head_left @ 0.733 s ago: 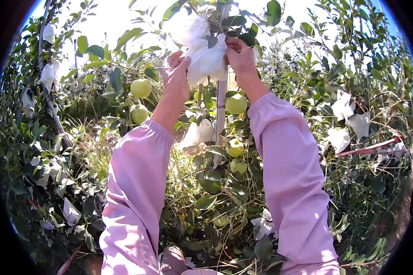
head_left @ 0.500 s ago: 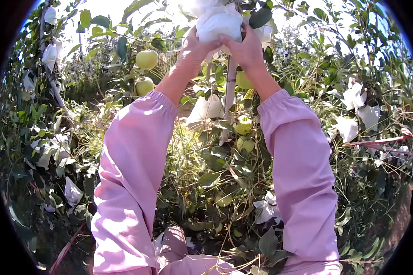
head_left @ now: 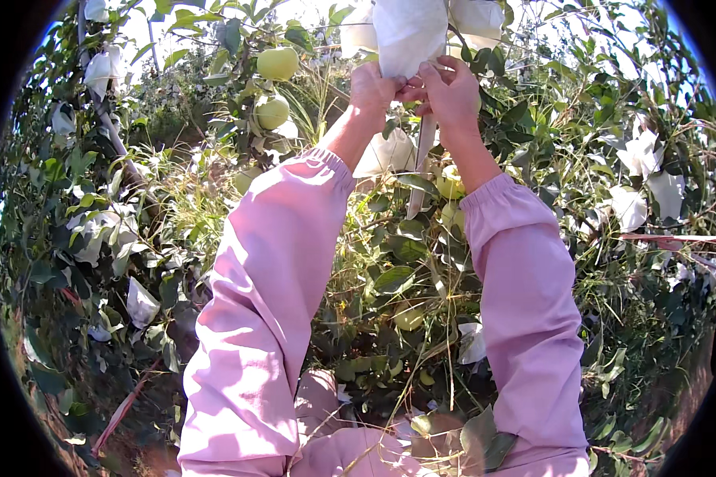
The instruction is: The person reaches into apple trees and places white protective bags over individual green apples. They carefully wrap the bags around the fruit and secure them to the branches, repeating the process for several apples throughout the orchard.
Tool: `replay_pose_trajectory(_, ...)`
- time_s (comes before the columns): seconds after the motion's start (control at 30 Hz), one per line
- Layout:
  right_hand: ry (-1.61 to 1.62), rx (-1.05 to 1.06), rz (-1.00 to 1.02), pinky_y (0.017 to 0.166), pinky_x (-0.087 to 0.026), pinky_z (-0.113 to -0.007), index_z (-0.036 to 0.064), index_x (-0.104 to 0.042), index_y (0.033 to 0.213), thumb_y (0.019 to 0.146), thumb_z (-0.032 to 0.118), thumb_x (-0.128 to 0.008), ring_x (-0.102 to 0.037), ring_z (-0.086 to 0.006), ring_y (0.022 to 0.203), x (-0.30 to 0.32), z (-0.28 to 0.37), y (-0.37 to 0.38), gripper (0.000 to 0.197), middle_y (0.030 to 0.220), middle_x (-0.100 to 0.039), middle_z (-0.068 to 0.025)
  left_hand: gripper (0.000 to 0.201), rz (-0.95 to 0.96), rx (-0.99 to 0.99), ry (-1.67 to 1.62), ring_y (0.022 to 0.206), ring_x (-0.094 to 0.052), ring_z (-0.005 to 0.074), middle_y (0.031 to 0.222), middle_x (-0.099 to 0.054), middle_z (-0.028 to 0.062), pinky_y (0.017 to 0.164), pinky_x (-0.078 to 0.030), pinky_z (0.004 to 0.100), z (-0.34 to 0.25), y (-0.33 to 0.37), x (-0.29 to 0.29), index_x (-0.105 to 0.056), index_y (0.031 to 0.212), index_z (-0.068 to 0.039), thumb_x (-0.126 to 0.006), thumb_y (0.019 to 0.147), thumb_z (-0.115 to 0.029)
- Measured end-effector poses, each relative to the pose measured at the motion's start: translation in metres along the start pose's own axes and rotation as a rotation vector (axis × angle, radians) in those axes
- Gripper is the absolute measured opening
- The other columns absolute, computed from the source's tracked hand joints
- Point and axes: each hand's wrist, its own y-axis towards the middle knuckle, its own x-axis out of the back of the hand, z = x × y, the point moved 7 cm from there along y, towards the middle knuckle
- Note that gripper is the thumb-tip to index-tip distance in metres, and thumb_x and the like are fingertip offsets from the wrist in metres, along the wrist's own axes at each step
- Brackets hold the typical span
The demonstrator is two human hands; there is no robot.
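At the top middle hangs a white fruit bag (head_left: 410, 36), its cloth-like paper full and rounded, and whatever is inside it is hidden. Both hands are at its lower end. My left hand (head_left: 374, 91) pinches the bottom edge from the left, fingertips pressed together. From the right, my right hand (head_left: 456, 94) grips the same edge between thumb and fingers, the two hands' fingertips almost meeting. More white bags hang close by, one on the left (head_left: 359, 33) and another on the right (head_left: 476, 19).
Two pale green apples, an upper one (head_left: 278, 63) and a lower one (head_left: 272, 112), hang left of my hands. A pale slanting pole (head_left: 422, 163) stands beneath them. Leafy branches surround me, with white bags (head_left: 641, 151) and a pink ribbon (head_left: 668, 238) at right.
My hands have moved from around the bag's sides down to its lower edge, their fingertips drawn together. The view has shifted, so the bag now sits higher and further right.
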Motion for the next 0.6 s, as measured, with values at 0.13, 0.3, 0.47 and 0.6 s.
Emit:
replay_pose_trajectory(0.13,-0.252,0.102,-0.091,0.038,-0.042,-0.026,-0.0059,-0.047,0.112,0.078,0.018,-0.063,-0.058,-0.0140,0.045,0.022,0.009,0.017,0.045,0.072,-0.061,-0.0114,0.015,0.114,0.129,-0.102,0.057,-0.058,0.0129,0.075,-0.064,0.0110,0.051,-0.048,0.0223,0.002,-0.002,-0.004,-0.059,0.093,0.004,-0.052,0.080,0.006)
replay_pose_trajectory(0.3,-0.497,0.387,-0.131,0.055,-0.046,-0.034,0.0003,-0.059,0.089,0.077,0.014,-0.060,-0.060,-0.0218,0.055,0.028,0.009,0.033,0.018,0.067,-0.062,-0.0109,0.020,0.247,0.214,-0.012,0.068,-0.058,0.0123,0.085,-0.064,0.0118,0.060,-0.050,0.0251,0.000,0.002,-0.011,-0.055,0.102,0.002,-0.055,0.082,0.001)
replay_pose_trajectory(0.47,-0.623,0.350,-0.143,0.063,-0.046,-0.038,0.0060,-0.062,0.087,0.075,0.021,-0.063,-0.060,-0.0268,0.067,0.021,0.030,0.031,0.019,0.073,-0.063,-0.0091,0.036,0.211,-0.098,-0.049,0.087,-0.059,0.0137,0.098,-0.062,0.0076,0.078,-0.047,0.0298,-0.051,-0.004,-0.005,-0.055,0.109,0.000,-0.066,0.077,-0.015)
replay_pose_trajectory(0.6,-0.563,0.423,-0.199,0.063,-0.046,-0.041,0.0083,-0.063,0.085,0.077,0.022,-0.059,-0.060,-0.0331,0.070,0.021,0.038,0.043,0.016,0.073,-0.062,-0.0140,0.049,0.126,-0.077,-0.066,0.091,-0.059,0.0170,0.103,-0.061,0.0076,0.082,-0.046,0.0291,-0.065,0.009,-0.017,-0.051,0.117,-0.001,-0.069,0.079,-0.026)
